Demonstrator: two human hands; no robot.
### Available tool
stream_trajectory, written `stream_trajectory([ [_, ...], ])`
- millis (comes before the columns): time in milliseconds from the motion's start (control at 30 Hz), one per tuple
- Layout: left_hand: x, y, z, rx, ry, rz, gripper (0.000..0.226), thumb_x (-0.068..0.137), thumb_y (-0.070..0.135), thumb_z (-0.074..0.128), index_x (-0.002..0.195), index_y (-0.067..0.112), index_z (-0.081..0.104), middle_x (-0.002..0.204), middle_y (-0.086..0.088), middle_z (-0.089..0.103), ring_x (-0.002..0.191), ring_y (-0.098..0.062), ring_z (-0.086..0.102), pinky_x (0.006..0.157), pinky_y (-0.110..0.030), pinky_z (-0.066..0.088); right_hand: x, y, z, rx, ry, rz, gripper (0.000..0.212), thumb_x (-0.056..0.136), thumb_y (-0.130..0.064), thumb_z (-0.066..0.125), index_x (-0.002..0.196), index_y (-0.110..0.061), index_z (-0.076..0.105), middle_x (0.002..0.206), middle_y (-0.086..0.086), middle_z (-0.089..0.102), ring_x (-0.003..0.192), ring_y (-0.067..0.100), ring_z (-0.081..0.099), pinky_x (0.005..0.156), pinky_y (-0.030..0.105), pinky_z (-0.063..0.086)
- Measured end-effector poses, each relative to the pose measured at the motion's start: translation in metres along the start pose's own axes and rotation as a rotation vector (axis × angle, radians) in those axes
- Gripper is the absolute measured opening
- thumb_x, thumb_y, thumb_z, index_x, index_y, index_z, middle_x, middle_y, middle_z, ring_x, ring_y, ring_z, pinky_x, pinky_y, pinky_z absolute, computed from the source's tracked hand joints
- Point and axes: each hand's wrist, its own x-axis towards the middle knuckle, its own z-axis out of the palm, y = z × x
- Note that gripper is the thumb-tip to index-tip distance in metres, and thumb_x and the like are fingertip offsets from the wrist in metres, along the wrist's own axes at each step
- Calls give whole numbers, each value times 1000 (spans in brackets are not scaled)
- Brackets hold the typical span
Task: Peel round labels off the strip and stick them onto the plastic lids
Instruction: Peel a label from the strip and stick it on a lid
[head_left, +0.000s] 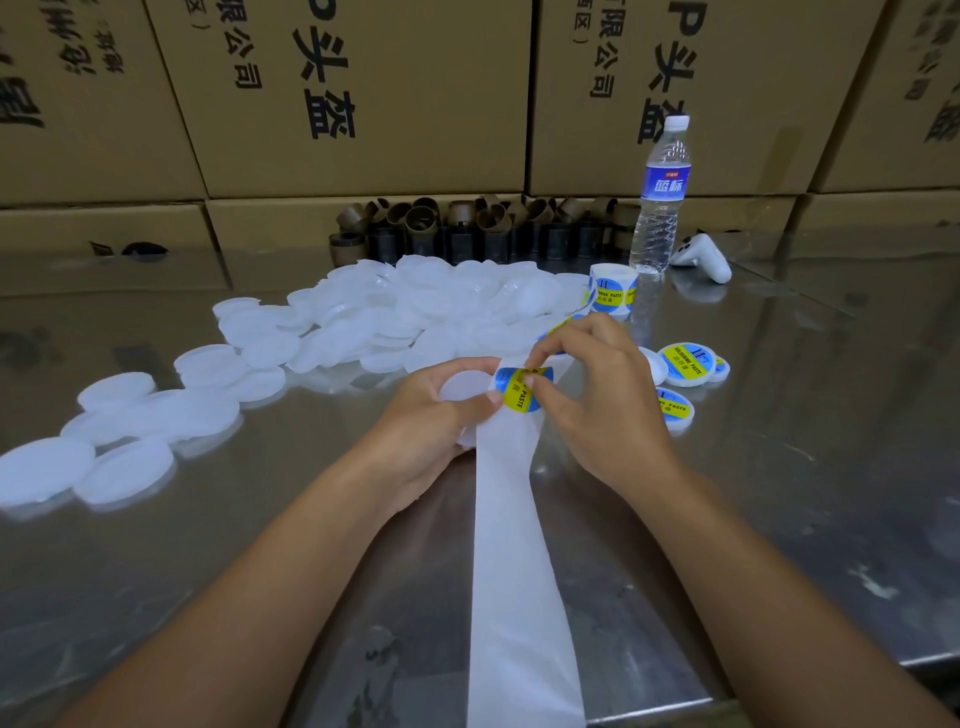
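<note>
My left hand (431, 421) grips a white plastic lid (464, 385) together with the white backing strip (514, 545), thumb pressed on the strip. My right hand (592, 384) pinches the edge of a round blue-and-yellow label (511, 392) that sits on the strip by the lid. The bare strip trails down towards me over the table edge. The label roll (613, 287) stands behind my hands. Three labelled lids (685, 364) lie to the right. A heap of plain white lids (395, 312) spreads across the left and middle of the table.
The steel table (805, 467) carries a water bottle (661, 197), a white handheld device (704, 257) and a row of brown cardboard cores (467, 223) at the back. Cardboard boxes (363, 104) form a wall behind.
</note>
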Motion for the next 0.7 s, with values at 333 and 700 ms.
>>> stream_trajectory([
  [333, 3, 0, -2, -102, -14, 30, 23, 92, -2, 54, 98, 15, 68, 89, -8, 74, 77, -20, 70, 74, -31, 58, -1, -1, 1, 54, -38, 58, 21, 79, -4, 57, 76, -23, 49, 80, -8, 59, 82, 17, 57, 74, 37, 47],
  [700, 1, 2, -1, -100, 9, 27, 24, 93, -2, 54, 98, 17, 68, 86, -7, 71, 71, -17, 69, 70, -27, 57, 0, -1, 3, 64, -18, 56, 39, 77, 4, 51, 66, -32, 39, 79, -11, 53, 80, 11, 53, 70, 27, 43],
])
